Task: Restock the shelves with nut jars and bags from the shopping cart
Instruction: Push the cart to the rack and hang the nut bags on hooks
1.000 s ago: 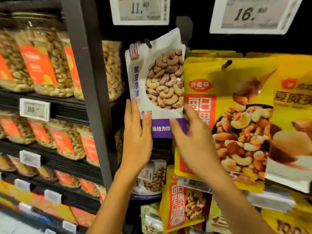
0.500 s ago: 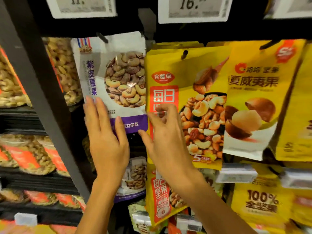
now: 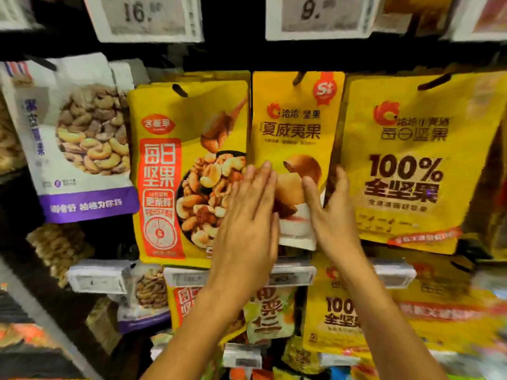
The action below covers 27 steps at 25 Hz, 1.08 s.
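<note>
A yellow macadamia nut bag [image 3: 293,127] hangs on a peg in the middle of the display. My left hand [image 3: 247,223] lies flat with straight fingers on its lower left part, overlapping the yellow mixed-nut bag [image 3: 175,160] beside it. My right hand [image 3: 332,215] holds the macadamia bag's lower right edge, thumb on the front and fingers slid into the gap next to the yellow "100%" nut bag [image 3: 411,165]. At the far left hangs a white and purple cashew bag [image 3: 74,138]. The shopping cart is out of view.
White price tags [image 3: 148,15] line the rail above the pegs. A lower row holds more nut bags [image 3: 337,314] behind price holders [image 3: 96,275]. A dark shelf upright [image 3: 41,305] runs down the left side.
The view and both hands shifted right. My hands left the cashew bag and the mixed-nut bag and now lie on the macadamia bag.
</note>
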### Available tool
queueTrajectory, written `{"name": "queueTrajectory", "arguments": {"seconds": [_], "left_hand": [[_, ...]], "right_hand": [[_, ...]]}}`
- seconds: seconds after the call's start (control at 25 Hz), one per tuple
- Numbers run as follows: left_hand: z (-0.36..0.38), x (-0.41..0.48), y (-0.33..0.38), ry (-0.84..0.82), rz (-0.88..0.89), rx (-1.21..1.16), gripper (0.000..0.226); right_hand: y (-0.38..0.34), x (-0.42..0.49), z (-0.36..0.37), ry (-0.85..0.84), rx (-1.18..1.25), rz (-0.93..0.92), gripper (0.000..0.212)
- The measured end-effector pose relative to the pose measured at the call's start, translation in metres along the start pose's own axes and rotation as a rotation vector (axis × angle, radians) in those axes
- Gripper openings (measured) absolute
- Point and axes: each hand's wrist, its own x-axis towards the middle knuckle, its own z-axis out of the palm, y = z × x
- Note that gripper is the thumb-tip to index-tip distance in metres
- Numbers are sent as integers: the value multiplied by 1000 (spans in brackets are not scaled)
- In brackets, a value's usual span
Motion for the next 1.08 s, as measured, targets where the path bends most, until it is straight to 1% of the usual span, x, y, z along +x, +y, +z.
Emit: {"name": "queueTrajectory", "arguments": {"seconds": [0.04,0.08,0.12,0.2,0.28,0.32,0.36,0.4,0.48,0.52,0.6,0.68,0.72,0.84,0.92,0.96,1.04,1.08], "left_hand": [[4,-1,-3,-8,-14,39,50],[6,-3,-5,-5,-41,36,50],[7,-4,-6,10,-83,-5,49],[6,-4,-11,43,-157,-98,47],[2,-5,-11,68,-207,-87,45],[1,-5,-8,83,-240,-91,44],[1,-4,-3,89,-298,-137,43],[3,-2,6,84,-371,-244,43],[10,3,25,68,-490,-493,52],[13,5,31,61,-516,-534,58],[18,6,34,85,-543,-446,63],[17,5,31,115,-575,-392,64],[16,5,29,106,-583,-398,64],[14,0,31,33,-619,-401,64],[9,-1,31,26,-603,-367,63],[5,-2,33,64,-549,-323,61],[-2,-3,42,194,-382,-255,50],[-3,-3,50,237,-329,-293,46]], "right_hand": [[2,3,3,-59,97,37,86],[3,5,6,-92,159,45,83],[4,7,9,-97,190,30,74],[8,9,7,-70,219,9,50],[15,14,-10,-86,257,-9,21],[16,17,-22,-116,281,-16,14],[17,20,-33,-145,306,-27,17],[17,21,-41,-165,319,-46,25],[14,17,-45,-176,302,-80,35],[13,10,-40,-181,289,-88,34],[10,-9,-30,-170,279,-98,34],[8,-21,-22,-147,279,-112,42],[7,-22,-19,-140,273,-110,47],[3,-23,-17,-174,241,-78,52],[1,-33,-27,-154,205,-120,51],[3,-37,-38,-99,197,-170,44],[12,-40,-72,79,171,-293,30],[20,-38,-92,179,151,-304,26]]}}
